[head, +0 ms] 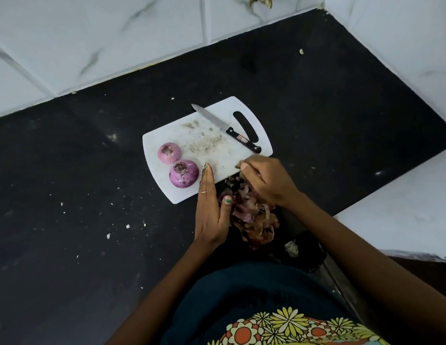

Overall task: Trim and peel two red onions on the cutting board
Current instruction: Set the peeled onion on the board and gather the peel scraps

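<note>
Both peeled onions [178, 165] sit on the cutting board [251, 113], knife [224, 128] parked aside; the left hand [212, 210], fingers straight, and right hand [266, 180], fingers curled, gather skins [251, 215] for clearing.

Black counter [67, 170] bears cutting board [217, 145], peel pile [254, 220].

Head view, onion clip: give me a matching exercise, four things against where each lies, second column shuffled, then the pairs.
Things:
1. knife
2. two peeled onions
3. pile of onion skins
4. left hand

Places:
A. on the dark counter, between the hands, just off the board's near edge
B. left part of the white cutting board
C. far part of the board, beside its handle slot
D. fingertips on the board's near edge, next to the nearer onion

Pairs: 1-C, 2-B, 3-A, 4-D
</note>
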Tool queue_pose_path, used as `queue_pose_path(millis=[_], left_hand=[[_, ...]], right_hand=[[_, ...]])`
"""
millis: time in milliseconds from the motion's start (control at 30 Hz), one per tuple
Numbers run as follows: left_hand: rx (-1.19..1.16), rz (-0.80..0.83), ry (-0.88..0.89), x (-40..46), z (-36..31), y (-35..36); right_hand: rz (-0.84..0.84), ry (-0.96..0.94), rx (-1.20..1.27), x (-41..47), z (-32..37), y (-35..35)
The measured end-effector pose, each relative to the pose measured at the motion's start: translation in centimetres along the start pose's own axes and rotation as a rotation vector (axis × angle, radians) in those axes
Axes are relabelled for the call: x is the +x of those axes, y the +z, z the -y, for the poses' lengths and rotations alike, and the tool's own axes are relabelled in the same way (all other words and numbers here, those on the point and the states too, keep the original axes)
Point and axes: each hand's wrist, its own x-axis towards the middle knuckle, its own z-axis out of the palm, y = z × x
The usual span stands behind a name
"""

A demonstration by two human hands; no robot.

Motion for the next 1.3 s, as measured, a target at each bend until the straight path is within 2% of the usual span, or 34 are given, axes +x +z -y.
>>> queue_pose_path(millis=[67, 167, 233, 267, 333, 400, 467, 567, 667, 767, 867, 1133, 1300], left_hand=[[0.004, 0.002, -0.005, 0.0, 0.1, 0.1], [-0.014, -0.001, -0.017, 0.0, 0.3, 0.1], [-0.024, -0.007, -0.026, 0.0, 0.3, 0.1], [-0.024, -0.009, -0.027, 0.0, 0.3, 0.1], [-0.023, -0.006, -0.024, 0.0, 0.1, -0.1], [-0.020, 0.005, -0.001, 0.0, 0.0, -0.2], [0.013, 0.013, 0.041, -0.4, -0.2, -0.3], [0.069, -0.006, 0.102, -1.3, -0.9, -0.2], [0.091, 0.009, 0.125, -1.9, -1.3, 0.2], [0.144, 0.077, 0.121, -1.6, -1.1, 1.0], [0.208, 0.088, 0.098, -0.5, -0.9, 2.1], [0.128, 0.209, 0.075, 1.1, -0.5, 2.7], [-0.063, 0.204, 0.001, 1.3, -0.5, 2.4]], right_hand=[[-0.006, 0.045, -0.011, 0.9, 0.5, 0.6], [0.238, -0.020, -0.197, 1.0, 0.8, 1.8], [0.306, -0.042, -0.186, 0.0, 0.5, 1.9], [0.270, -0.003, -0.106, -0.7, 0.4, 1.6], [0.060, 0.106, 0.059, -1.9, 0.1, 0.5], [-0.195, 0.192, 0.119, -3.1, -0.9, -0.8], [-0.329, 0.292, 0.139, -4.8, -1.7, -1.6], [-0.334, 0.395, 0.163, -8.2, -1.3, -0.6], [-0.273, 0.363, 0.145, -11.0, 0.2, 2.3], [-0.273, 0.357, 0.093, -10.6, 1.0, 5.1], [-0.341, 0.450, 0.046, -8.5, 1.8, 6.7], [-0.463, 0.475, 0.108, -6.2, 2.1, 8.4], [-0.554, 0.508, 0.320, -5.3, 3.3, 9.2]])
